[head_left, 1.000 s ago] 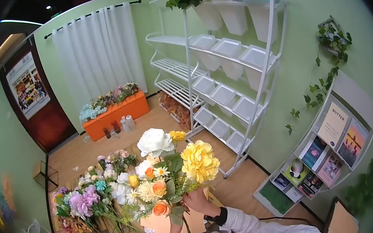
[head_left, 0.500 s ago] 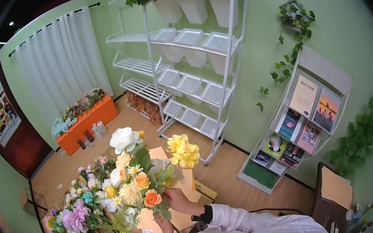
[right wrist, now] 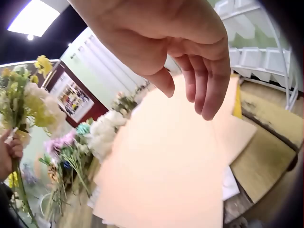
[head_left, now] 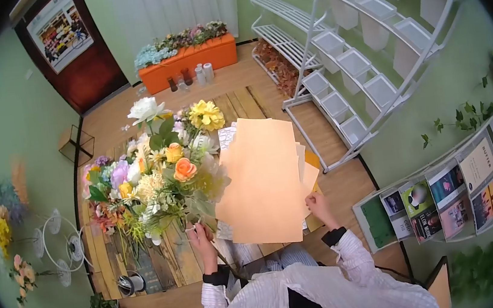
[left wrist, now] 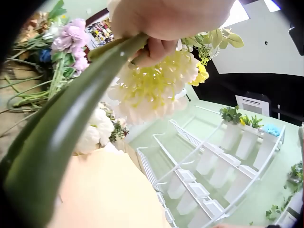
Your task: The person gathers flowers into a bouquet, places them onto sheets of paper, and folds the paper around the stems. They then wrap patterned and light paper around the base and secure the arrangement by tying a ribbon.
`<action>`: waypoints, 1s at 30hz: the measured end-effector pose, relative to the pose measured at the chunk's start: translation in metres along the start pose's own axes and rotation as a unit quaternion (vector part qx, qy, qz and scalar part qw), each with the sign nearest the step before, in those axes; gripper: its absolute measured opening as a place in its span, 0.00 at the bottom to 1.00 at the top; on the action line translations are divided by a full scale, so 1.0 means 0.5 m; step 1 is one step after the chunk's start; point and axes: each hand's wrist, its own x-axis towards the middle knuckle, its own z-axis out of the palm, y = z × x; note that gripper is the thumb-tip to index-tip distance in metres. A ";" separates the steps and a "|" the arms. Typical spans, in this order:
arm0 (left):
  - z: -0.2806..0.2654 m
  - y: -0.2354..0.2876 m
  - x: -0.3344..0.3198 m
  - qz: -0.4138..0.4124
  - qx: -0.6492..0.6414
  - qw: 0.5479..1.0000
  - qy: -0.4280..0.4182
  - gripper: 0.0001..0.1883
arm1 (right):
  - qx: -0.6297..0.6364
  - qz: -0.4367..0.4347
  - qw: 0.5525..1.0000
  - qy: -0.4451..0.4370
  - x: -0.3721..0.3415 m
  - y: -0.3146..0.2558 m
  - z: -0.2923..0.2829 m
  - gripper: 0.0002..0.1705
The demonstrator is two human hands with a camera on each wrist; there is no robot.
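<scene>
Bouquet point(head_left: 184, 169) held over the table point(head_left: 177, 268), just beside the paper point(head_left: 262, 182), blooms pointing forward and stem ends running back toward the body. Gripped by the stems in the left hand point(head_left: 203, 241), fingers curled round them. At the far side of the paper, the right hand point(head_left: 321, 208), fingers loosely bent with thumb apart and nothing seen in their hold; cannot tell whether touching the sheets. Done, by the look of it: a mixed bunch gathered, with white rose point(head_left: 146, 109), yellow bloom point(head_left: 206, 116), orange and cream heads and greenery standing together. Also laid out: paper, flat and overlapping, with a patterned sheet point(head_left: 227, 137) and a yellow sheet point(head_left: 313, 160) showing at the edges. Not done: anything put round the stems; wrapping, if meant, seemingly not begun. Cannot tell whether tied, with hand and leaves in the way. Loose flowers point(head_left: 119, 173) lying on the table behind, perhaps spare, perhaps for adding; impossible to judge which
</scene>
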 end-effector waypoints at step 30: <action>0.027 -0.019 -0.082 0.034 0.021 0.949 0.311 0.12 | -0.338 -0.358 0.855 -0.163 0.099 -0.127 0.373 0.30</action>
